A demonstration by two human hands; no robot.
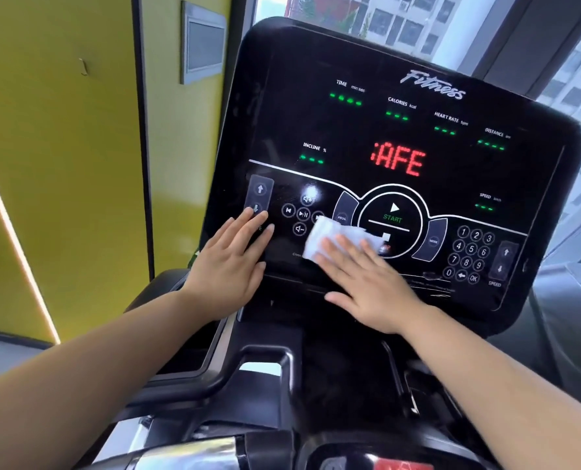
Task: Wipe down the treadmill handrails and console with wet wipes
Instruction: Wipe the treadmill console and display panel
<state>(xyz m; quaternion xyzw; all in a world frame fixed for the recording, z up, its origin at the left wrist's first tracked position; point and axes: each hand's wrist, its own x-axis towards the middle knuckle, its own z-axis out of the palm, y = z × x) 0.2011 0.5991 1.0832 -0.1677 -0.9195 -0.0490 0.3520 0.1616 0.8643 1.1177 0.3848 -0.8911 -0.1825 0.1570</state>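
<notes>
The black treadmill console fills the middle of the view, lit with red letters and green dashes. My right hand lies flat with straight fingers on a white wet wipe, pressing it against the lower panel just left of the round START dial. My left hand rests flat on the console's lower left, fingertips touching the incline arrow buttons. Part of the wipe is hidden under my right fingers. A shiny handrail end shows at the bottom edge.
A yellow wall with a small grey framed panel stands to the left. Windows run behind and to the right of the console. The number keypad and speed buttons sit at the console's lower right.
</notes>
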